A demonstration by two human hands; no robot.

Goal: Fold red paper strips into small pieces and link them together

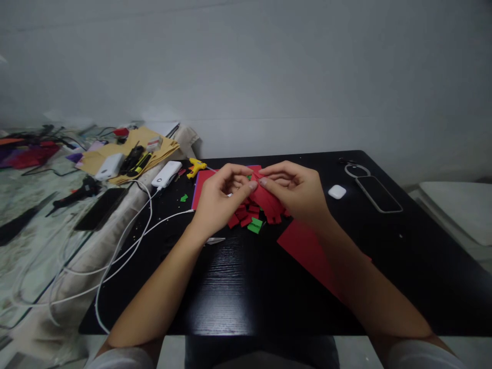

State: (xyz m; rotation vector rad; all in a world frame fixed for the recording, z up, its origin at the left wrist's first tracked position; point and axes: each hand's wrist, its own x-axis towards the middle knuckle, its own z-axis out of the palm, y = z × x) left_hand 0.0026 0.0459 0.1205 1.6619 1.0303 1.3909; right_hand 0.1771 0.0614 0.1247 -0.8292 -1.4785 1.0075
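Note:
Over the middle of the black table, my left hand (226, 192) and my right hand (298, 189) meet with their fingertips close together. Both pinch a bunch of red paper strips (269, 203) that fans out downward between them. A bit of green shows near the fingertips. Below the hands lie small red paper pieces (246, 214) and a folded green paper piece (254, 225). Partly behind my left hand is a red sheet (202, 187) with a purple edge. Under my right forearm rests another red paper sheet (307, 251). Scissor blades (215, 240) stick out beside my left wrist.
A yellow glue gun (196, 167) and a white power bank (166, 174) with a white cable (119, 251) are on the left. To the right lie a white earphone case (337, 191) and a phone (378, 194). A cluttered surface (31, 205) adjoins the table's left side.

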